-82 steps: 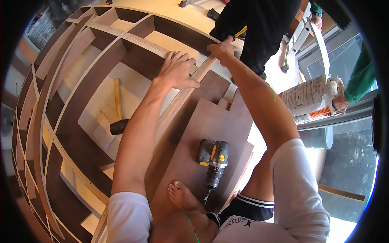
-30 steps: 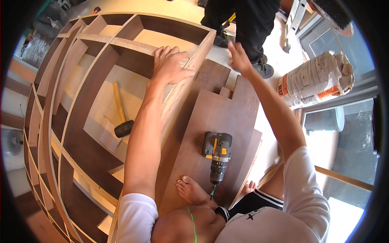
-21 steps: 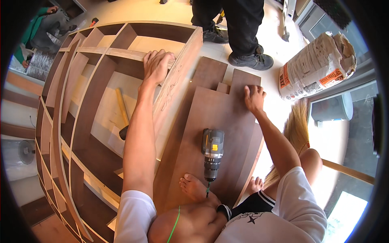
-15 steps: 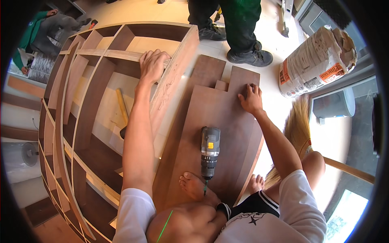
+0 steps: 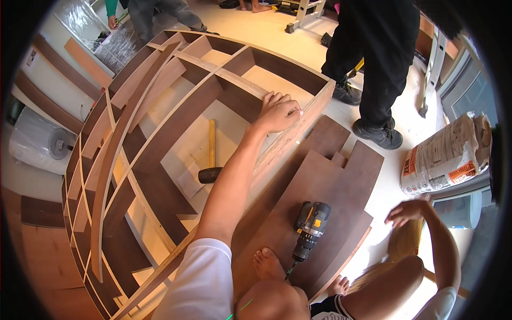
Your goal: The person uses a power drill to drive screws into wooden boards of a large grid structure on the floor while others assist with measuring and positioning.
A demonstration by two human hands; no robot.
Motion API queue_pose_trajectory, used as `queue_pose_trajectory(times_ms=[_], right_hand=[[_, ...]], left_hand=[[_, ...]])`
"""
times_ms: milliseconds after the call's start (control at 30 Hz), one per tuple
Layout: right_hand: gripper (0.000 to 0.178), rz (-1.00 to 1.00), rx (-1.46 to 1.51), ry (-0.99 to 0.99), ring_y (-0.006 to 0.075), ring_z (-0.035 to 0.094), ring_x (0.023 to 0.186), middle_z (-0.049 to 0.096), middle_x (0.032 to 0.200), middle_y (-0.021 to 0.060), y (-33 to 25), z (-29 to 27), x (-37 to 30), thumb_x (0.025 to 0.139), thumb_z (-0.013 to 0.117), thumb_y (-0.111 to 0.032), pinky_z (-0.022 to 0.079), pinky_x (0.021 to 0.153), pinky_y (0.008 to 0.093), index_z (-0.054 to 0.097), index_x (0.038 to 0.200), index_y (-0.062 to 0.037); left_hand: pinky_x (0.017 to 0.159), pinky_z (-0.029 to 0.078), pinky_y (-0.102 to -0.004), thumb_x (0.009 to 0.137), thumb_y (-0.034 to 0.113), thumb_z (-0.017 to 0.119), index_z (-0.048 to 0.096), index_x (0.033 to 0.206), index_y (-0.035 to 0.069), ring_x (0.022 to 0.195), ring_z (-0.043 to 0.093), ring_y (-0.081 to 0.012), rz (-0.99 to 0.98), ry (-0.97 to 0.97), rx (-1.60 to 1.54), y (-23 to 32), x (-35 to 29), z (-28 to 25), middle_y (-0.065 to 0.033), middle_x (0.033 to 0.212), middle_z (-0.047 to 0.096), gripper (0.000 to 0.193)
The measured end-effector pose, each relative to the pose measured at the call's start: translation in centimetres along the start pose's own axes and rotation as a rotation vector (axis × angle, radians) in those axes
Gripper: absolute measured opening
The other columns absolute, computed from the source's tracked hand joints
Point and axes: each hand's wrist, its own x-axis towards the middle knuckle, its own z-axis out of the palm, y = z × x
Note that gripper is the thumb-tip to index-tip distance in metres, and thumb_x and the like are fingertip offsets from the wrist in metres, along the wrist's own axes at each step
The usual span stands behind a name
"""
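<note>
A large wooden frame point(image 5: 160, 141), divided into compartments, lies at my left. My left hand point(image 5: 280, 113) grips its near right top edge, with the fingers curled over the wood. My right hand point(image 5: 408, 213) hangs in the air at the right, fingers loosely apart, nothing in it. Under that hand a straw broom point(image 5: 401, 246) lies partly hidden. Between my arms, a cordless drill point(image 5: 313, 218) with a thin bit rests on brown boards point(image 5: 314, 178), close to my bare foot. Inside the frame, a mallet point(image 5: 212, 146) with a wooden handle and dark head lies in one compartment.
A person in dark trousers point(image 5: 384, 69) and black shoes stands beyond the boards. A torn paper sack point(image 5: 445, 157) stands at the right, by a pale bucket point(image 5: 464, 208). A ladder point(image 5: 433, 69) is behind it. Another person's legs point(image 5: 160, 18) show at far left.
My right hand has lifted off the boards and swung right, over the broom. The left hand stays on the frame's edge. The view has turned, shifting the scene right and down.
</note>
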Motion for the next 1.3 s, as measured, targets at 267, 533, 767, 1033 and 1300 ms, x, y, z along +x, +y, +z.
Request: queue_pose_trajectory(times_ms=[267,533,767,1033,1300], right_hand=[[0.038,-0.312,0.892,-0.234,0.0197,0.067,0.122,0.071,0.130,0.0124,2.0,17.3,1.6,0.109,0.058,-0.027,0.053,0.107,0.0349,0.064,0.138,-0.0037],[0.042,-0.291,1.154,-0.272,0.0233,0.063,0.126,0.067,0.135,0.0139,-4.2,25.9,3.2,0.107,0.060,-0.028,0.052,0.108,0.0374,0.060,0.142,-0.0044],[0.047,-0.278,1.162,-0.282,0.0264,0.061,0.129,0.063,0.139,0.0153,-5.3,28.1,1.9,0.106,0.062,-0.029,0.051,0.108,0.0395,0.056,0.146,-0.0051],[0.054,-0.284,1.174,-0.328,0.0299,0.057,0.133,0.059,0.144,0.0167,-3.3,27.5,2.1,0.104,0.064,-0.031,0.050,0.108,0.0420,0.051,0.150,-0.0058],[0.058,-0.242,0.927,0.342,0.0346,0.055,0.134,0.057,0.144,0.0190,7.5,19.0,6.9,0.103,0.065,-0.032,0.049,0.108,0.0461,0.048,0.152,-0.0070]], left_hand=[[0.124,0.017,-0.0526,0.098,0.041,0.061,0.079,0.103,0.016,0.129,0.052,-0.0278,-0.059,0.051,-0.007,0.7,0.2,0.1,-0.0089,0.118,0.067,0.031],[0.124,0.013,-0.0525,0.084,0.060,0.073,0.077,0.106,0.012,0.133,0.048,-0.0297,-0.062,0.016,-0.051,1.0,-0.4,-0.4,-0.0122,0.118,0.066,0.052],[0.125,0.014,-0.0523,0.062,0.046,0.083,0.077,0.107,0.011,0.131,0.050,-0.0301,-0.056,0.067,-0.081,0.9,-0.6,0.0,-0.0114,0.120,0.067,0.057],[0.125,0.015,-0.0522,0.064,0.043,0.083,0.077,0.107,0.010,0.126,0.052,-0.0313,-0.051,0.089,-0.088,0.9,-0.5,0.1,-0.0124,0.117,0.066,0.054],[0.122,0.022,-0.0510,0.068,0.037,0.082,0.072,0.099,0.010,0.119,0.053,-0.0310,-0.026,0.170,0.005,2.5,-0.2,0.7,-0.0107,0.107,0.062,0.043]])
